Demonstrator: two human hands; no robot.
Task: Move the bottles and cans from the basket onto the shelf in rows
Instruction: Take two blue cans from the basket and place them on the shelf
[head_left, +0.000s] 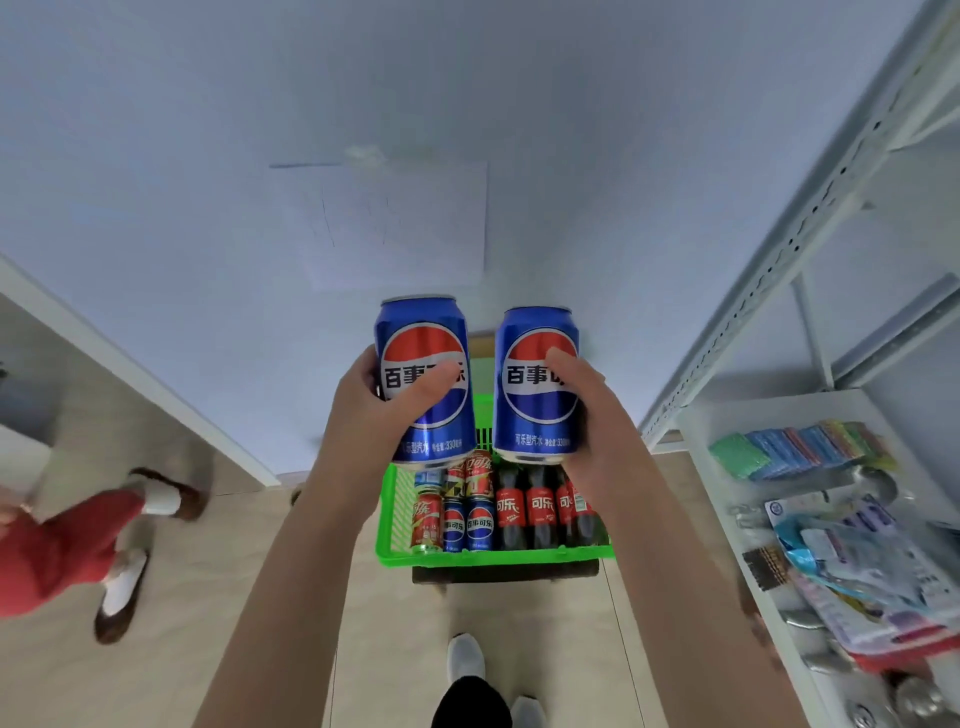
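Observation:
My left hand (371, 410) grips a blue Pepsi can (423, 338) upright, and my right hand (597, 415) grips a second blue Pepsi can (535, 332) upright beside it. Both cans are held side by side in the air above the green basket (397, 512). In the basket stand red cans (427, 519), two blue cans (467, 522) and three small cola bottles (540, 512). The white shelf (727, 395) rises at the right.
The basket rests on a dark stool (506, 571). The shelf's lower board holds packets of sponges (800, 449) and bagged goods (862, 561). Another person in red with white shoes (122, 597) stands at the left. A pale wall is ahead.

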